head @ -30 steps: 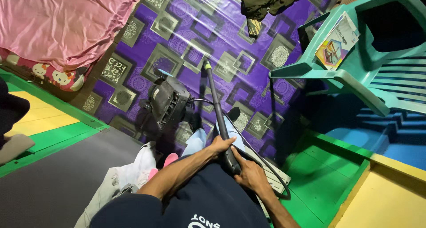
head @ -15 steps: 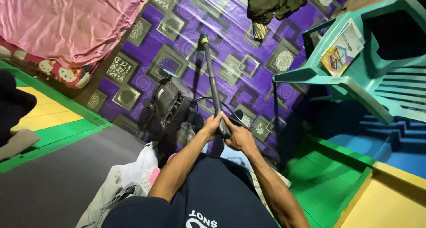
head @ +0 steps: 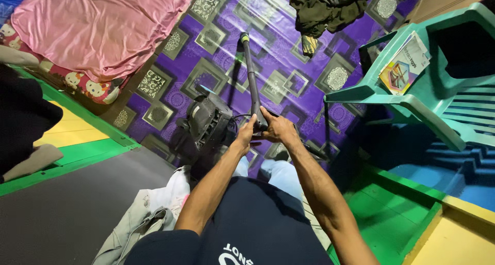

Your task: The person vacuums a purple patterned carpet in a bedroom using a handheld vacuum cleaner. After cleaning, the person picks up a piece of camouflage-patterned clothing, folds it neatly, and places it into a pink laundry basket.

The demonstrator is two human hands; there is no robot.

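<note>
The floor was covered with a shiny purple mat with grey square patterns (head: 289,43), and around it lay green, yellow and blue foam tiles (head: 392,218). A person sat on this floor, seen from above, with both bare arms stretched forward. The left hand (head: 245,133) and the right hand (head: 278,129) met side by side, touching each other, at the lower end of a long black tube with a greenish tip (head: 251,79). Both hands were closed around that end; the fingers were wrapped tight on it, and what exactly was under the palms I could not see. The tube rose from the hands and pointed away from the person over the purple mat. Just beside the left hand, on the mat, stood a black machine with a ribbed housing (head: 206,121), and a thin cable ran from it toward the hands. A pink sheet on a mattress (head: 103,27) lay at the far left. At the right stood a turquoise plastic chair (head: 412,102) with a colourful booklet (head: 405,63) on its seat. A dark bundle of clothes (head: 330,4) lay at the top, and light grey cloth (head: 149,213) lay near the person's left elbow
</note>
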